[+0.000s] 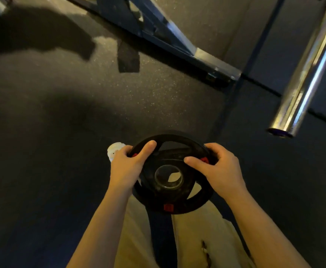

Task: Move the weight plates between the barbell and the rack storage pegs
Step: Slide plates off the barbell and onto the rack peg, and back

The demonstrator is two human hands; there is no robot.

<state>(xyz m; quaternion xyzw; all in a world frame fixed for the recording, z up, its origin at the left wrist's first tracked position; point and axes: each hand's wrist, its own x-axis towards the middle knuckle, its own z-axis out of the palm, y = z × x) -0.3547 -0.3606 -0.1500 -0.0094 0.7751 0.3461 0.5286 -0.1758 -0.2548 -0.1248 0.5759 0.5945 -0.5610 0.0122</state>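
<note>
A black weight plate [169, 190] with grip cut-outs, red marks and a steel-lined centre hole is held roughly flat in front of my waist. My left hand [128, 167] grips its left rim, thumb on top and fingers curled through a cut-out. On the right rim my right hand [218, 169] grips the same way. The chrome barbell sleeve [307, 74] slants down from the upper right, its bare end [281, 131] up and to the right of the plate, apart from it. No storage pegs are in view.
A blue-grey steel rack base [177, 41] runs diagonally across the dark speckled rubber floor [61, 113] at the top. My light trousers [197, 238] and a white shoe [114, 149] show below the plate. Dark shadows lie at the upper left.
</note>
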